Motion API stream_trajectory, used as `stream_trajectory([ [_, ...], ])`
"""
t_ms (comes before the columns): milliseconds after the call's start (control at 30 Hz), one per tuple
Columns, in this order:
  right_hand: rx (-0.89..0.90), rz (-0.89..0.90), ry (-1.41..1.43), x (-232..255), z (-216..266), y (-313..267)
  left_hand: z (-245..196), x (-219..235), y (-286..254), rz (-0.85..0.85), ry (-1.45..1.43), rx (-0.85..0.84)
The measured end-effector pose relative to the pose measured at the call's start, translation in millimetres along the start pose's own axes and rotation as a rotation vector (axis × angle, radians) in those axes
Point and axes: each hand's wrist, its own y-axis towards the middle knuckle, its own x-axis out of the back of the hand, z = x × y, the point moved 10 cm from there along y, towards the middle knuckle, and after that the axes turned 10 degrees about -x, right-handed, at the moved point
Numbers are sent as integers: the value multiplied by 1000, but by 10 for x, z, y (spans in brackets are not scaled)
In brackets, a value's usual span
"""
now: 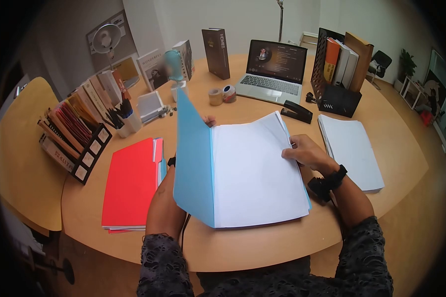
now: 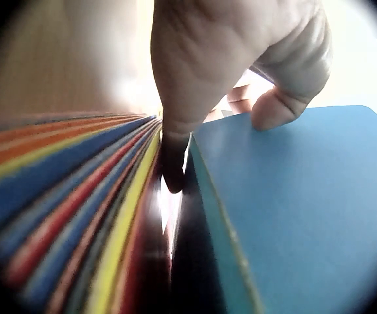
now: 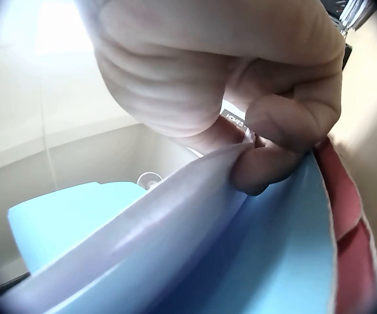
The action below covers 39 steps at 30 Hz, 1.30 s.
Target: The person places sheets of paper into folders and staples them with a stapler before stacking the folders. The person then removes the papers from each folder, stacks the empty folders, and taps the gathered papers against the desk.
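Note:
A light blue folder (image 1: 195, 163) stands open on the desk, its left cover raised. White sheets of paper (image 1: 257, 173) lie on its right side, their upper right corner lifted. My right hand (image 1: 307, 152) pinches the right edge of the sheets; in the right wrist view, thumb and curled fingers meet at the white paper (image 3: 175, 216), above the blue cardboard. My left hand (image 1: 210, 121) is mostly hidden behind the raised cover, a few fingers showing by the spine. In the left wrist view it grips the blue cover (image 2: 300, 196) at its edge, beside several coloured edges (image 2: 64, 222).
A red folder (image 1: 129, 183) with others under it lies at left, a stack of white paper (image 1: 352, 148) at right. A black stapler (image 1: 296, 112), tape rolls (image 1: 216, 97) and a laptop (image 1: 270, 79) stand behind. Book holders (image 1: 89, 153) and a lamp (image 1: 173, 64) are farther out.

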Motion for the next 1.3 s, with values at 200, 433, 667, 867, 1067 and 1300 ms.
stream_trajectory([
  [200, 58, -16, 36, 8, 13, 35, -26, -36, -13, -1, -44, -34],
  [433, 81, -32, 33, -11, -12, 72, -2, -144, -25, 4, -100, -69],
  [667, 74, -76, -6, 25, -102, 160, -72, -315, -132, -207, -118, -38],
  [867, 73, -48, 38, -3, -85, 142, 22, -239, -170, -297, -102, 173],
  [1067, 50, -85, 41, 21, -74, 123, 59, -226, -83, -225, -268, 78],
  [1300, 19, -137, 35, 77, -75, 109, 46, -211, -81, -206, -206, 41],
])
